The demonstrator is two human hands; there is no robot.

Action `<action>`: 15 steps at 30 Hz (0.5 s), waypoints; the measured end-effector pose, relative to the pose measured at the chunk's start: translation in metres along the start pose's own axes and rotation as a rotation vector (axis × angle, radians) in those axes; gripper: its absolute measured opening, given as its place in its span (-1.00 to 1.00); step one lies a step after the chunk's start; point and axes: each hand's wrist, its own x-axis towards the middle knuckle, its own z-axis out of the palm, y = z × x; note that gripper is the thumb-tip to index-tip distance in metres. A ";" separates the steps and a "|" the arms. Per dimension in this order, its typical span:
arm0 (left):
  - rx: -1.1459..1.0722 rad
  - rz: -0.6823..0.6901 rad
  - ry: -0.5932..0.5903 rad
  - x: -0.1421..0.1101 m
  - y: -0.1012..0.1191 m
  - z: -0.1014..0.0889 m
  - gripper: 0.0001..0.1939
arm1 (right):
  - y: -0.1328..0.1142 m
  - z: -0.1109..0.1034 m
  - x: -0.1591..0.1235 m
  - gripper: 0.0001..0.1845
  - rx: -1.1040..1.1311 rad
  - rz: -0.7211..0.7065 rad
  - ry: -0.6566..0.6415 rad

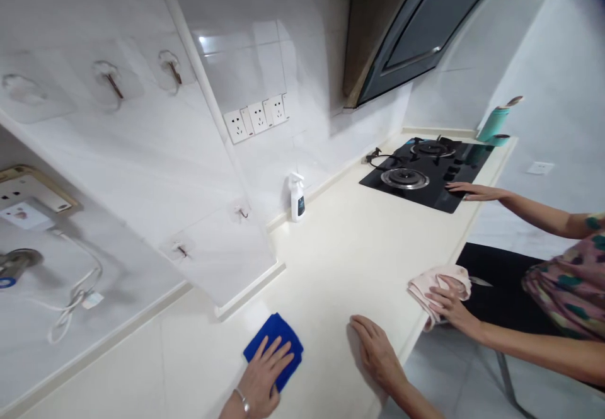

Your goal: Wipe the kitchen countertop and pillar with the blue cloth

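Note:
My left hand (261, 368) lies on a folded blue cloth (280, 337) on the cream countertop (331, 268). Its fingers are spread flat over the cloth, and a bracelet circles the wrist. To the right, my right hand (378, 353) rests on the counter near its front edge. Its fingers are stretched out side by side, with nothing visible in them; the palm side is hidden.
A white spray bottle (297, 197) stands against the wall. A co-worker at right has one hand on a pink cloth (442, 283) at the counter edge, another at the black gas hob (428, 170). A wall corner (250, 290) juts in, and a range hood (406, 34) overhangs.

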 end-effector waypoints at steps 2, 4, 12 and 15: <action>-0.027 -0.047 -0.048 -0.019 -0.004 -0.004 0.06 | 0.000 0.001 0.000 -0.34 -0.001 0.000 0.011; -0.030 -0.170 0.043 -0.020 0.001 0.003 -0.05 | 0.000 0.002 0.000 -0.34 -0.008 -0.001 0.017; 0.191 -0.887 0.658 0.066 0.038 0.075 -0.41 | 0.005 0.006 -0.004 -0.34 -0.055 -0.026 0.012; 0.270 -0.848 0.674 0.069 0.040 0.081 -0.35 | 0.004 0.004 -0.003 -0.34 -0.087 -0.037 0.027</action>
